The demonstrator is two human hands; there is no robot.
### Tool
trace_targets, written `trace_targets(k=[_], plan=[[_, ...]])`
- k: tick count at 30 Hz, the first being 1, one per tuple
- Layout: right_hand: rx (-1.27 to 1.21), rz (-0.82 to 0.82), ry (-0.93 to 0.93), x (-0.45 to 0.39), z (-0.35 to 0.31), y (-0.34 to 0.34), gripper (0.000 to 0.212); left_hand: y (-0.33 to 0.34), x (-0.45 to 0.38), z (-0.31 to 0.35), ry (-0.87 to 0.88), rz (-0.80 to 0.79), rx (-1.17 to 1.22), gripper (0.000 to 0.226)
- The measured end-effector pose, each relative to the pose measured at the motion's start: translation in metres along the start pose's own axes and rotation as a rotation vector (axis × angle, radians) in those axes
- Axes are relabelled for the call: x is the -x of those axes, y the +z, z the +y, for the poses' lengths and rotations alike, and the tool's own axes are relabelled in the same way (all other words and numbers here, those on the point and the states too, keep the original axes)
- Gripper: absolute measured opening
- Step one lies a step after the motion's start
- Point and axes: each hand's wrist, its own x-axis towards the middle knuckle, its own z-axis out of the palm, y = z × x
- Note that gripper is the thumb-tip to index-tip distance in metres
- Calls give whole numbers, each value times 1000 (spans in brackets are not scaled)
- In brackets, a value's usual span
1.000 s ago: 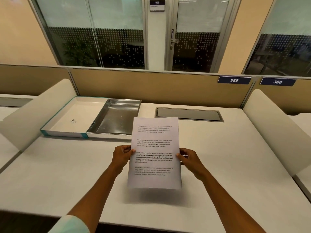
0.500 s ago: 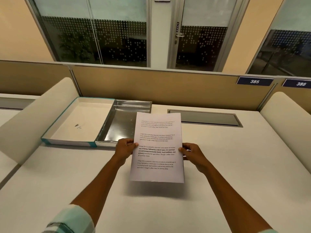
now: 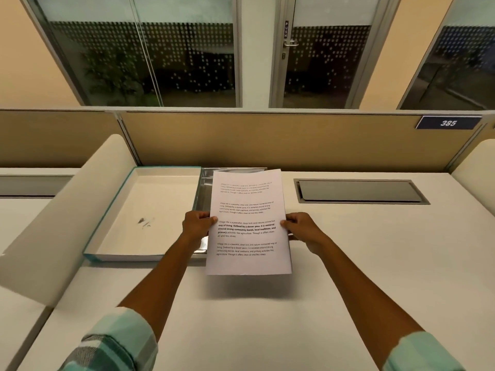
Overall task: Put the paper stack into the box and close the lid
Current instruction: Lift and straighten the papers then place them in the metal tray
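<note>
Change over the last second: you have carried the paper (image 3: 247,223) forward and a little left, off the bare surface (image 3: 375,263). Its far half now overlaps the metal tray, where a second ago only its top corner reached that far. Reads as the approach to placing; nothing is in the box yet, and the lid is still open.

Left to right:

- Lid (image 3: 146,212): left of your left hand, lying flat and open, pale inside, teal edge, a small dark smudge near its middle. Joined along its right side to the tray.
- Tray (image 3: 205,188): the shiny metal half of the box, just beyond and under your left hand. Mostly hidden by the paper; a strip shows along its left wall.
- Left hand (image 3: 197,226): grasping the paper's left edge, thumb on top, fingers beneath.
- Paper: between your hands, held above the tray, white, four blocks of print facing you, far edge slightly curled. How many sheets it is, cannot tell.
- Right hand (image 3: 301,227): grasping the right edge at the same height.

The paper sits right of the tray's centre, I judge; shift left before lowering.
</note>
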Motion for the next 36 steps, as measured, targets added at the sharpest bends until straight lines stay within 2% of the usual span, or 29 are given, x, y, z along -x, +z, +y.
trace_targets(k=[5, 20, 25, 31, 36], plan=[[27, 17, 73, -39, -16, 23, 26, -17, -40, 5, -10, 32, -62, 16], [106, 97, 297, -135, -26, 64, 36, -22, -132, 5, -34, 88, -260, 24], [121, 151, 323, -155, -21, 71, 39, -14, -146, 3, -14, 94, -329, 22], [218, 212, 315, -167, -17, 77, 19, -7, -153, 0, 0, 86, -430, 21], [337, 272, 300, -172, -13, 83, 28, -3, -156, -4, 20, 102, -506, 24]])
